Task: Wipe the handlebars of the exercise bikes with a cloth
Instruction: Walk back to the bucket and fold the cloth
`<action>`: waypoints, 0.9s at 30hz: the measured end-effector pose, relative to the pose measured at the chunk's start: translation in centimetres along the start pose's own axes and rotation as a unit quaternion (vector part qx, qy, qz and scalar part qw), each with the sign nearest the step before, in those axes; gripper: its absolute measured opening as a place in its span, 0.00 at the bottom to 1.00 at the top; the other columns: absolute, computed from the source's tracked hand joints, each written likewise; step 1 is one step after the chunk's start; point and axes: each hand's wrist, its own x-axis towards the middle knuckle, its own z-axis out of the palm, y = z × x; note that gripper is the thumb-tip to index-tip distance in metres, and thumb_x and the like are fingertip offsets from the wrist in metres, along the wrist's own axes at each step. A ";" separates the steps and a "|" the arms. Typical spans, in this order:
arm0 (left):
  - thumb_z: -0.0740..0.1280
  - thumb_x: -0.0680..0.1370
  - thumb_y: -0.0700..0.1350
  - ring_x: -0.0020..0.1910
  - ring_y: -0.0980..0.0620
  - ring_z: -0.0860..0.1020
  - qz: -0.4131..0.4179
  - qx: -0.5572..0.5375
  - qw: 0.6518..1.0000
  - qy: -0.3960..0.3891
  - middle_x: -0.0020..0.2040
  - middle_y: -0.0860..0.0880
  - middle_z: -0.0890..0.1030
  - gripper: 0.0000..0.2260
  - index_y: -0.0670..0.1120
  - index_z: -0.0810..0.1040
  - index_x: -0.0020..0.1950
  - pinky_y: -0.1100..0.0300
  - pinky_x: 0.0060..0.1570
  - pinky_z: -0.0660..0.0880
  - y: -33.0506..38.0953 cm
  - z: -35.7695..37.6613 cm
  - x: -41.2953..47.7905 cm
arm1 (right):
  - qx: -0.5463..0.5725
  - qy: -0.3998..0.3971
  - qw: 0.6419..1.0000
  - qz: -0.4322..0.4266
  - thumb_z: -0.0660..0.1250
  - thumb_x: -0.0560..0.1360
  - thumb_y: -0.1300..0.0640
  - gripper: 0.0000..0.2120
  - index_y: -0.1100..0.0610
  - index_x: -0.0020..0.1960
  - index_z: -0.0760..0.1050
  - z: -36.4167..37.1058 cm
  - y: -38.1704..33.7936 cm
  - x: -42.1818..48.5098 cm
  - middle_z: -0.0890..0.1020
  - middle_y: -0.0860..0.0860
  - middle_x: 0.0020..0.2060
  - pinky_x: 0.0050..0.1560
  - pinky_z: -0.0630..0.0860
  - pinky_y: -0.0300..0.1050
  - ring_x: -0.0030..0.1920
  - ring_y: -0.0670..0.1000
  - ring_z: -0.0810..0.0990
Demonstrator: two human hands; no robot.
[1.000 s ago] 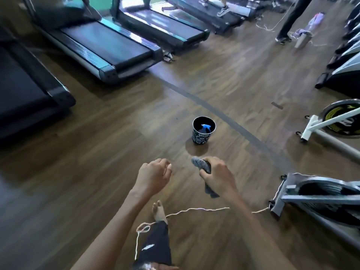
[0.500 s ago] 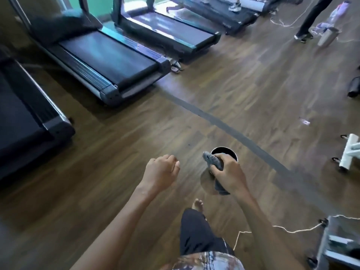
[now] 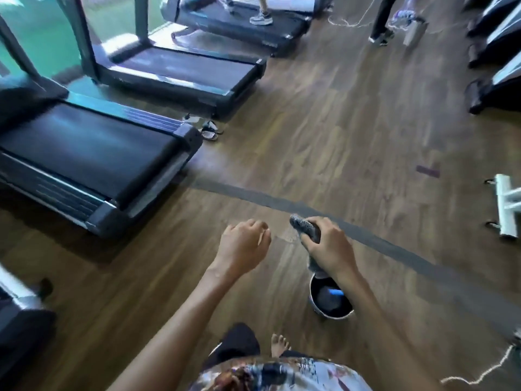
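My right hand (image 3: 328, 246) grips a grey cloth (image 3: 306, 230); one end pokes out above the fist and the other hangs below it. My left hand (image 3: 244, 248) hovers beside it with fingers loosely curled and nothing in it. Directly below my right forearm a dark bucket (image 3: 331, 303) stands on the wooden floor, with a blue item inside. Only the white base foot of one exercise bike (image 3: 506, 207) shows at the right edge. No handlebars are in view.
Treadmills (image 3: 93, 153) line the left and back. Sandals (image 3: 210, 131) lie by one treadmill's end. A white cord (image 3: 479, 376) trails at the lower right. People's legs (image 3: 382, 21) stand at the far back. Dark machines (image 3: 496, 66) sit at the upper right.
I have walked forward: the bucket has slid from ahead of my hands to beneath my right forearm. The bikes on the right have mostly left view. Both hands keep their pose.
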 end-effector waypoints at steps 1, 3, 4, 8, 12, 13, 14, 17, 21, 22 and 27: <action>0.56 0.82 0.52 0.56 0.48 0.79 0.027 0.004 1.000 -0.012 0.55 0.51 0.82 0.13 0.49 0.78 0.56 0.53 0.55 0.70 -0.1 -0.1 2.5 | 0.001 0.015 1.000 0.017 0.69 0.73 0.53 0.12 0.48 0.56 0.76 -0.2 0.0 1.5 0.78 0.45 0.52 0.47 0.69 0.44 0.56 0.49 0.75; 0.56 0.82 0.52 0.57 0.48 0.78 0.091 0.016 0.995 -0.030 0.56 0.51 0.82 0.13 0.49 0.78 0.57 0.54 0.55 0.69 -0.2 0.0 7.6 | 0.004 0.053 0.997 0.054 0.69 0.73 0.53 0.12 0.47 0.56 0.76 -0.5 0.0 3.9 0.78 0.45 0.51 0.47 0.68 0.44 0.57 0.49 0.75; 0.56 0.82 0.52 0.58 0.48 0.78 0.124 0.021 0.991 -0.040 0.56 0.51 0.82 0.13 0.49 0.77 0.57 0.54 0.55 0.69 0.1 0.2 10.1 | 0.006 0.076 0.994 0.077 0.68 0.73 0.53 0.12 0.47 0.56 0.76 -0.7 0.3 4.9 0.78 0.45 0.51 0.46 0.69 0.44 0.56 0.49 0.75; 0.49 0.79 0.57 0.54 0.46 0.80 0.259 0.016 0.964 -0.065 0.53 0.50 0.83 0.21 0.49 0.78 0.54 0.52 0.52 0.70 1.7 0.7 19.3 | 0.011 0.172 0.969 0.179 0.68 0.74 0.51 0.13 0.47 0.58 0.76 -0.6 1.6 7.8 0.78 0.45 0.52 0.49 0.73 0.47 0.55 0.49 0.77; 0.54 0.82 0.53 0.52 0.44 0.80 0.396 0.019 0.911 -0.112 0.52 0.50 0.82 0.15 0.49 0.77 0.56 0.52 0.51 0.70 2.3 1.2 26.2 | 0.014 0.243 0.926 0.290 0.69 0.75 0.50 0.15 0.47 0.60 0.75 1.4 1.1 9.7 0.79 0.44 0.51 0.48 0.74 0.48 0.54 0.50 0.77; 0.55 0.82 0.52 0.53 0.44 0.79 0.427 0.023 0.895 -0.130 0.54 0.50 0.81 0.14 0.48 0.77 0.57 0.52 0.52 0.70 2.3 1.1 27.4 | 0.020 0.264 0.911 0.316 0.69 0.75 0.50 0.14 0.47 0.60 0.75 2.0 0.4 9.9 0.78 0.43 0.50 0.46 0.73 0.46 0.53 0.50 0.77; 0.55 0.82 0.52 0.53 0.44 0.79 0.454 0.025 0.879 -0.144 0.55 0.49 0.81 0.14 0.48 0.77 0.57 0.52 0.53 0.70 2.3 1.0 28.3 | 0.031 0.284 0.897 0.338 0.69 0.75 0.51 0.13 0.47 0.59 0.75 2.6 -0.3 10.1 0.78 0.43 0.48 0.44 0.71 0.46 0.52 0.50 0.77; 0.55 0.82 0.51 0.55 0.45 0.79 0.524 0.026 0.834 -0.171 0.56 0.50 0.81 0.14 0.49 0.77 0.58 0.52 0.55 0.70 2.5 1.2 30.3 | 0.046 0.340 0.862 0.374 0.70 0.73 0.53 0.11 0.47 0.55 0.76 4.1 -2.8 10.6 0.79 0.45 0.46 0.47 0.73 0.48 0.50 0.49 0.78; 0.56 0.83 0.51 0.54 0.47 0.79 0.606 0.001 0.759 -0.238 0.56 0.50 0.82 0.14 0.48 0.78 0.59 0.54 0.55 0.71 3.5 2.1 30.0 | 0.136 0.409 0.807 0.404 0.65 0.69 0.46 0.09 0.36 0.48 0.72 5.3 -6.1 9.9 0.81 0.42 0.43 0.49 0.77 0.48 0.45 0.46 0.80; 0.56 0.83 0.50 0.54 0.47 0.79 0.625 -0.014 0.732 -0.271 0.55 0.50 0.81 0.13 0.48 0.78 0.59 0.54 0.53 0.71 3.9 2.3 29.5 | 0.156 0.428 0.792 0.407 0.65 0.69 0.46 0.10 0.34 0.49 0.71 5.5 -6.7 9.5 0.81 0.39 0.45 0.50 0.76 0.45 0.48 0.43 0.80; 0.64 0.78 0.55 0.54 0.51 0.80 0.586 -0.112 0.601 -0.532 0.54 0.53 0.82 0.14 0.48 0.76 0.59 0.57 0.54 0.74 6.5 2.9 26.8 | 0.309 0.579 0.661 0.363 0.66 0.76 0.68 0.11 0.55 0.54 0.73 6.1 -9.1 7.1 0.81 0.50 0.49 0.50 0.75 0.33 0.46 0.37 0.80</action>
